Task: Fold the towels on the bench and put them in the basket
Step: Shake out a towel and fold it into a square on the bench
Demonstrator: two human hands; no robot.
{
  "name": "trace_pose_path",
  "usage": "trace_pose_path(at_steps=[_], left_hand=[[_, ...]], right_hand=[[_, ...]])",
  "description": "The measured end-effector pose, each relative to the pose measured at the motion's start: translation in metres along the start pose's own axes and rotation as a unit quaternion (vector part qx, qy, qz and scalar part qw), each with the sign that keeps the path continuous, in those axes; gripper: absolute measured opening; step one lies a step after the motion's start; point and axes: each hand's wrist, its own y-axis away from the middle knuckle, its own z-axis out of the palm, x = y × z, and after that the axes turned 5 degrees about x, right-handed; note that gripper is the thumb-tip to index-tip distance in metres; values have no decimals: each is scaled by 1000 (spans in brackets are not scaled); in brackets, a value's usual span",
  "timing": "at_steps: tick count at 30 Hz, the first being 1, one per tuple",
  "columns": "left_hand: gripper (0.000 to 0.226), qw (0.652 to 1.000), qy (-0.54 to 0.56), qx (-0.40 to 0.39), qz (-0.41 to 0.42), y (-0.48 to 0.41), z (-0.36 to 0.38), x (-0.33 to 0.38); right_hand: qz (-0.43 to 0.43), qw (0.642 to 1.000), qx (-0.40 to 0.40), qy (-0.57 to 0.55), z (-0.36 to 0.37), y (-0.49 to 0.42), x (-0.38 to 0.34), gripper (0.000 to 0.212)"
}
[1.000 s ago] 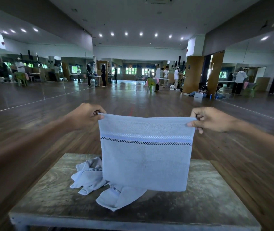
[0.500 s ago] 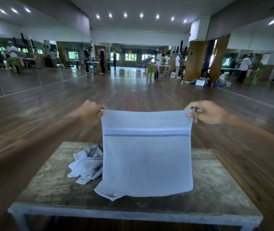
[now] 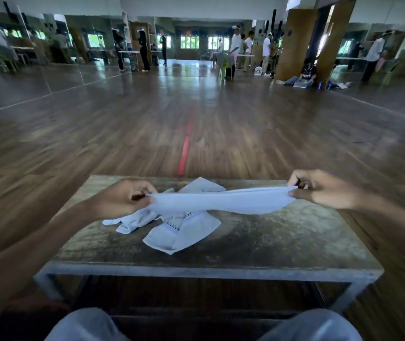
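Left hand (image 3: 120,200) and right hand (image 3: 324,189) pinch opposite ends of the stretched towel (image 3: 221,200) over the surface (image 3: 282,242) — a slipped corner could drop it onto the crumpled towel (image 3: 181,232) below.

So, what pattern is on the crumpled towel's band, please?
Small dark checks on the crumpled towel; head view.

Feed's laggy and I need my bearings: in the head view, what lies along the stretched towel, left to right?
In order: left hand → stretched towel → right hand. The crumpled towel on the bench overlaps these, so it is omitted.
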Motion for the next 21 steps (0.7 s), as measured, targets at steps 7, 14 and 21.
trace_pose_path(at_steps=[7,14,21], left_hand=[[7,996,-62,-40,-59,15,69,-50],[14,989,-136,35,-55,-20,114,-92],[21,981,-182,68,-22,-58,134,-114]], right_hand=[[66,993,-92,-33,68,27,51,9],[123,989,-56,-55,120,-6,102,4],[149,989,-10,-7,151,-47,138,6]])
